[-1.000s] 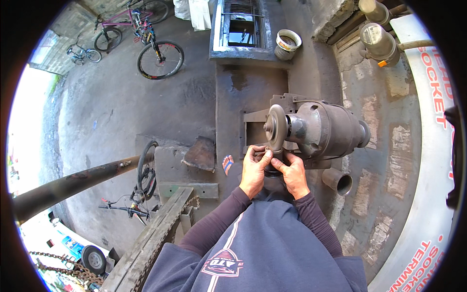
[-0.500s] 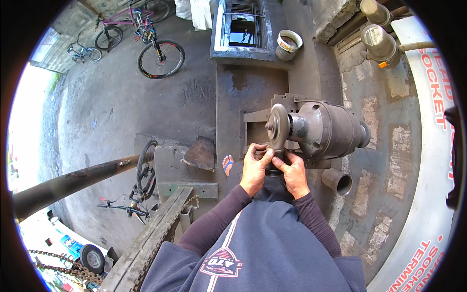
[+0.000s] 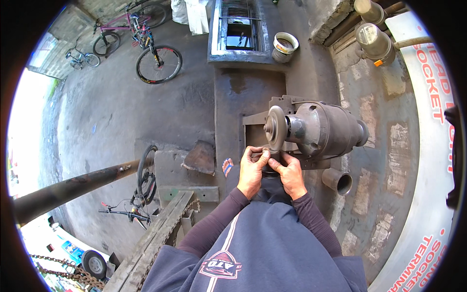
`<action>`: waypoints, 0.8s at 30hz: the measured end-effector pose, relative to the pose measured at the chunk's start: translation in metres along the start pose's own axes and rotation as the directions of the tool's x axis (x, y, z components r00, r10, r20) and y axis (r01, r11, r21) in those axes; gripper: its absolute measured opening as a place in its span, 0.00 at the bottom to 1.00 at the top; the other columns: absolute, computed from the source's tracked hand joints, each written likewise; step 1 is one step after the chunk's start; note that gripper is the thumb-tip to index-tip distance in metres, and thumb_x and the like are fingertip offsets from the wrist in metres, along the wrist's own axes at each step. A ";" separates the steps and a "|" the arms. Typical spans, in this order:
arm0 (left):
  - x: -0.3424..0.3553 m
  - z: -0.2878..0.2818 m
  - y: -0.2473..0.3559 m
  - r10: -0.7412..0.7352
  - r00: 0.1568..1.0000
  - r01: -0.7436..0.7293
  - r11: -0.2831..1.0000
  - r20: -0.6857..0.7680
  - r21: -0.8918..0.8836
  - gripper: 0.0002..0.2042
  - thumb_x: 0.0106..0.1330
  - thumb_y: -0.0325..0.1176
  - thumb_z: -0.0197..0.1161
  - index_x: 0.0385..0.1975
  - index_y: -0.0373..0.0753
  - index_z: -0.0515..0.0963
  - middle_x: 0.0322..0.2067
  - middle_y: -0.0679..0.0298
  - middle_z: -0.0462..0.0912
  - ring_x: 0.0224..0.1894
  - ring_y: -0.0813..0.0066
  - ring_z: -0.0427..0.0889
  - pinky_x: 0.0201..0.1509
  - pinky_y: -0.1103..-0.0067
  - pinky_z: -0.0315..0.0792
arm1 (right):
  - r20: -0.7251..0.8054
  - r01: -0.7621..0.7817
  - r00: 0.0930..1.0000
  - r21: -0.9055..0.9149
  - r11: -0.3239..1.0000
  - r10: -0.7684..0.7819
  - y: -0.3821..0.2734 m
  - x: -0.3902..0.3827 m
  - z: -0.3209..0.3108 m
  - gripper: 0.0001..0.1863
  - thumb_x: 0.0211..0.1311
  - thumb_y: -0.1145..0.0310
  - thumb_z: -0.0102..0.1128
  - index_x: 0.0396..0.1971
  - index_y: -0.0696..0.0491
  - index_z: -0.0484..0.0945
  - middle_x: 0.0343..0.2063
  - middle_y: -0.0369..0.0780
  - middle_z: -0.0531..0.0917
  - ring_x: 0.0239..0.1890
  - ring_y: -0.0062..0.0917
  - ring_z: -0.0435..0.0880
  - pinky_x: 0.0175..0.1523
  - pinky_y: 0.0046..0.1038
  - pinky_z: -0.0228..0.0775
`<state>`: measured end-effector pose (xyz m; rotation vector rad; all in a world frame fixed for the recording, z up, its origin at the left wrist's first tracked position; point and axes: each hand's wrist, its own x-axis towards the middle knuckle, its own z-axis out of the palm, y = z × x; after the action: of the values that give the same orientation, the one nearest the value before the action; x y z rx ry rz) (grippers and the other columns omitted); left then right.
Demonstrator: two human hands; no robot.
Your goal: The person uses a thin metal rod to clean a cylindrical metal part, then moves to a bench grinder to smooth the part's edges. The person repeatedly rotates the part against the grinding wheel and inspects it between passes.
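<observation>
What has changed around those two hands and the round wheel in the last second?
Very little: the view has shifted slightly, with nothing visibly taken hold of or let go. The left hand and right hand stay close together by the lower edge of the wheel; anything between them is too small to tell. The motor and bucket stayed put.

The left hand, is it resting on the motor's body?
No, the left hand is close to the grinding wheel, left of the motor.
</observation>
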<state>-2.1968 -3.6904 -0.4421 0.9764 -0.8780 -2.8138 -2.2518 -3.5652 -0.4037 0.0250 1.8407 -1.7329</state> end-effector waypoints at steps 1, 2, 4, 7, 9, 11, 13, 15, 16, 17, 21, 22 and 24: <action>0.002 0.000 -0.003 0.013 1.000 -0.013 1.000 0.015 0.012 0.13 0.71 0.30 0.70 0.47 0.37 0.73 0.44 0.63 0.83 0.47 0.79 0.80 0.54 0.78 0.74 | -0.013 -0.009 1.000 -0.014 1.000 0.009 0.000 -0.001 -0.002 0.20 0.67 0.70 0.70 0.56 0.63 0.81 0.49 0.41 0.88 0.48 0.21 0.83 0.57 0.25 0.75; 0.004 0.001 -0.004 0.033 0.999 -0.033 0.999 0.023 0.022 0.13 0.71 0.30 0.70 0.47 0.38 0.72 0.44 0.63 0.83 0.48 0.79 0.80 0.54 0.78 0.74 | -0.015 -0.020 1.000 -0.029 0.999 0.019 -0.001 -0.001 -0.003 0.20 0.67 0.70 0.70 0.56 0.63 0.81 0.49 0.41 0.88 0.47 0.21 0.83 0.57 0.26 0.75; 0.003 -0.001 -0.006 0.034 0.999 -0.035 0.999 0.032 0.026 0.13 0.71 0.30 0.70 0.48 0.38 0.72 0.44 0.63 0.83 0.49 0.78 0.80 0.55 0.78 0.75 | -0.009 -0.016 1.000 -0.048 0.999 0.016 -0.008 -0.003 -0.002 0.20 0.67 0.70 0.70 0.56 0.63 0.81 0.48 0.40 0.88 0.47 0.22 0.84 0.57 0.26 0.76; 0.001 -0.002 -0.008 0.068 0.997 -0.068 0.997 0.031 0.023 0.12 0.74 0.31 0.67 0.50 0.38 0.73 0.44 0.63 0.84 0.46 0.80 0.80 0.51 0.80 0.76 | 0.004 0.003 1.000 -0.017 1.000 -0.003 -0.007 -0.004 -0.001 0.21 0.67 0.70 0.70 0.56 0.63 0.81 0.47 0.41 0.88 0.48 0.22 0.84 0.57 0.26 0.76; 0.000 -0.003 -0.003 0.059 0.997 -0.060 0.998 0.044 0.035 0.12 0.73 0.30 0.67 0.50 0.39 0.73 0.44 0.63 0.83 0.46 0.80 0.80 0.52 0.80 0.76 | -0.001 0.013 1.000 -0.052 0.999 -0.014 -0.007 -0.004 0.001 0.22 0.67 0.71 0.71 0.57 0.63 0.80 0.49 0.41 0.87 0.49 0.22 0.84 0.58 0.26 0.76; 0.001 -0.003 -0.005 0.071 0.995 -0.075 0.996 0.067 0.052 0.12 0.73 0.30 0.68 0.50 0.39 0.73 0.44 0.63 0.83 0.46 0.80 0.80 0.52 0.80 0.76 | -0.004 0.005 1.000 -0.020 1.000 -0.005 -0.011 -0.007 0.001 0.22 0.66 0.71 0.71 0.58 0.63 0.80 0.49 0.41 0.87 0.49 0.22 0.84 0.58 0.25 0.76; -0.001 -0.003 -0.003 0.064 0.995 -0.066 0.998 0.077 0.018 0.13 0.72 0.29 0.69 0.49 0.38 0.72 0.46 0.62 0.83 0.48 0.78 0.81 0.55 0.79 0.75 | 0.000 0.012 1.000 -0.010 1.000 -0.012 -0.010 -0.007 -0.001 0.23 0.66 0.71 0.71 0.58 0.63 0.80 0.49 0.41 0.87 0.50 0.21 0.84 0.59 0.25 0.76; -0.002 -0.003 -0.004 0.063 0.995 -0.064 0.998 0.081 0.005 0.14 0.71 0.29 0.70 0.49 0.37 0.72 0.46 0.62 0.83 0.49 0.78 0.81 0.56 0.78 0.75 | 0.004 0.022 1.000 -0.012 1.000 -0.022 -0.010 -0.008 0.001 0.23 0.66 0.71 0.71 0.58 0.63 0.80 0.49 0.41 0.87 0.50 0.21 0.84 0.59 0.25 0.76; -0.002 -0.002 -0.004 0.067 0.994 -0.068 0.998 0.082 0.008 0.14 0.71 0.29 0.70 0.49 0.37 0.72 0.46 0.62 0.83 0.48 0.78 0.81 0.56 0.78 0.75 | -0.002 0.024 1.000 -0.022 0.999 -0.024 -0.011 -0.008 0.001 0.22 0.66 0.72 0.71 0.58 0.63 0.80 0.49 0.41 0.87 0.51 0.21 0.84 0.59 0.26 0.76; -0.002 -0.006 -0.004 0.074 0.994 -0.076 0.997 0.077 0.017 0.14 0.71 0.29 0.70 0.49 0.37 0.72 0.46 0.62 0.83 0.48 0.78 0.81 0.56 0.78 0.75 | -0.007 0.022 1.000 -0.002 1.000 -0.022 -0.011 -0.009 0.002 0.22 0.66 0.72 0.71 0.58 0.63 0.80 0.50 0.41 0.87 0.51 0.21 0.84 0.59 0.26 0.76; 0.003 0.000 -0.010 0.048 0.994 -0.051 0.998 0.101 0.031 0.13 0.73 0.29 0.68 0.50 0.37 0.72 0.43 0.62 0.85 0.45 0.79 0.83 0.53 0.80 0.77 | -0.017 0.012 1.000 0.045 0.999 -0.011 -0.010 -0.009 -0.002 0.23 0.66 0.74 0.71 0.59 0.63 0.79 0.50 0.41 0.87 0.50 0.22 0.84 0.59 0.25 0.77; 0.002 -0.001 -0.008 0.052 0.994 -0.052 0.999 0.101 0.005 0.13 0.72 0.29 0.69 0.50 0.37 0.72 0.44 0.61 0.85 0.46 0.78 0.83 0.54 0.79 0.76 | -0.011 0.005 1.000 0.042 0.999 -0.005 -0.009 -0.009 -0.002 0.23 0.66 0.74 0.71 0.59 0.63 0.79 0.50 0.41 0.87 0.50 0.22 0.84 0.59 0.25 0.77; -0.002 -0.007 -0.006 0.060 0.993 -0.055 0.997 0.097 -0.050 0.14 0.70 0.28 0.70 0.49 0.36 0.72 0.46 0.61 0.84 0.49 0.77 0.82 0.57 0.78 0.75 | -0.013 -0.003 1.000 0.043 0.999 0.004 -0.007 -0.010 0.001 0.24 0.65 0.75 0.71 0.60 0.63 0.78 0.50 0.41 0.87 0.50 0.22 0.84 0.59 0.25 0.77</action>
<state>-2.1904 -3.6884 -0.4484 0.7993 -0.8300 -2.8412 -2.2461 -3.5637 -0.3933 0.0564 1.8113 -1.7733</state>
